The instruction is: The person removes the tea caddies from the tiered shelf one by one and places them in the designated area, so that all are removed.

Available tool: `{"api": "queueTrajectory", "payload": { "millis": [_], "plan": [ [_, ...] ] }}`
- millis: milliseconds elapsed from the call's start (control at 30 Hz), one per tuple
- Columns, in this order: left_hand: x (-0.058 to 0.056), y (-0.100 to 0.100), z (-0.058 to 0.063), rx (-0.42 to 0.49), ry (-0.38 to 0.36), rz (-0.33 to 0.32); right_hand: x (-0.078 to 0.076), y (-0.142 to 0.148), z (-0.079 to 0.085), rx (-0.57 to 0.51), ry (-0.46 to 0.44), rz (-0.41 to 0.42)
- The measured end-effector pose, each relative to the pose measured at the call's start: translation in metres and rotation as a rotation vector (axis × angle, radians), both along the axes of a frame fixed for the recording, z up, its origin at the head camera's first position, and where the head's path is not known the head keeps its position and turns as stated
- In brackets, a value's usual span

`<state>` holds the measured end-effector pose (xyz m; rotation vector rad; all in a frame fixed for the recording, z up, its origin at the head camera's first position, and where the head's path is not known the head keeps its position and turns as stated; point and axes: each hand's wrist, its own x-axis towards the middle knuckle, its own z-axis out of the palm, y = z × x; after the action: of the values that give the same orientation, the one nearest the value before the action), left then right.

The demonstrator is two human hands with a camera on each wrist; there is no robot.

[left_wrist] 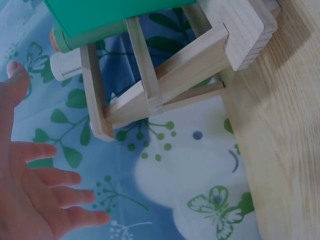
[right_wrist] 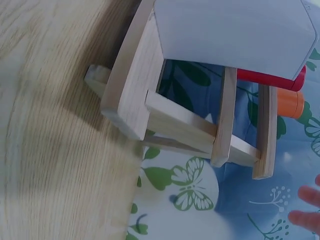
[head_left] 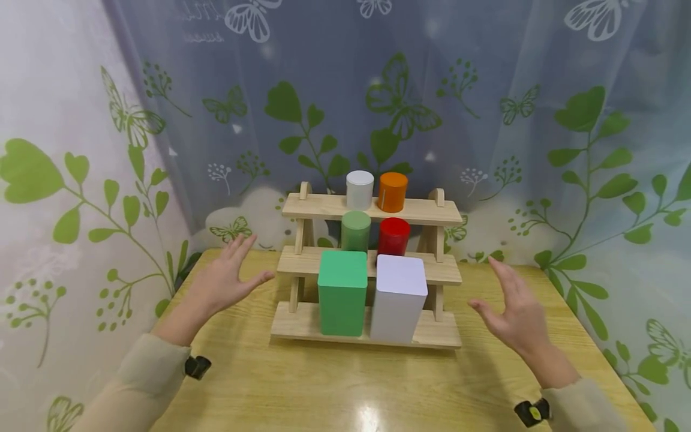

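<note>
pale wooden three-tier shelf (head_left: 318, 206): set on the yellowish wood-grain tabletop (head_left: 259, 387), between both hands.
left hand (head_left: 221, 282): raised beside the left end of the shelf, apart from it; the fingers are extended and the thumb is spread away from them.
right hand (head_left: 518, 315): raised beside the right end, also apart from the shelf; thumb and fingers are held well separated.
bottom tier: a tall green rectangular box (head_left: 342, 303) is stood upright at left, with a tall white rectangular box (head_left: 398, 309) just beside it, a narrow gap being left between them.
middle tier: a muted green cylinder (head_left: 355, 233) is placed behind the green box and a glossy red cylinder (head_left: 393, 235) behind the white box, both partly hidden.
top tier: a short white cylinder (head_left: 359, 191) and a short orange cylinder (head_left: 393, 195) are stood side by side, slightly apart.
arms: covered by pale beige sleeves (head_left: 153, 367).
backdrop: formed by a blue-and-white curtain (head_left: 329, 54) printed with green leaves and butterflies.
</note>
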<state>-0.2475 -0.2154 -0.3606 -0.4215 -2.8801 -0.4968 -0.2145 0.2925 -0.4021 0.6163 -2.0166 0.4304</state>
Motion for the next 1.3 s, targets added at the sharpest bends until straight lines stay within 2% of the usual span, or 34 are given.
{"api": "queueTrajectory", "payload": {
  "millis": [167, 367, 467, 667, 867, 1067, 1300],
  "plan": [
    [-0.008, -0.004, -0.006, 0.088, 0.012, -0.013, -0.004, -0.008, 0.002, -0.048, -0.032, 0.111],
    [-0.020, -0.007, -0.013, 0.240, -0.013, -0.019, -0.003, -0.013, 0.003, -0.154, -0.250, 0.228],
    [-0.024, -0.006, -0.016, 0.286, -0.032, -0.034, -0.002, -0.017, 0.003, -0.187, -0.321, 0.247],
    [-0.030, -0.004, -0.020, 0.381, -0.056, -0.077, 0.005, -0.032, 0.012, -0.243, -0.371, 0.307],
    [-0.039, -0.005, -0.026, 0.521, -0.126, -0.104, 0.013, -0.050, 0.024, -0.292, -0.430, 0.370],
    [-0.047, -0.005, -0.036, 0.703, -0.233, -0.151, 0.012, -0.059, 0.024, -0.339, -0.506, 0.388],
    [-0.054, -0.005, -0.045, 0.856, -0.273, -0.166, 0.009, -0.069, 0.022, -0.373, -0.618, 0.442]
  ]
}}
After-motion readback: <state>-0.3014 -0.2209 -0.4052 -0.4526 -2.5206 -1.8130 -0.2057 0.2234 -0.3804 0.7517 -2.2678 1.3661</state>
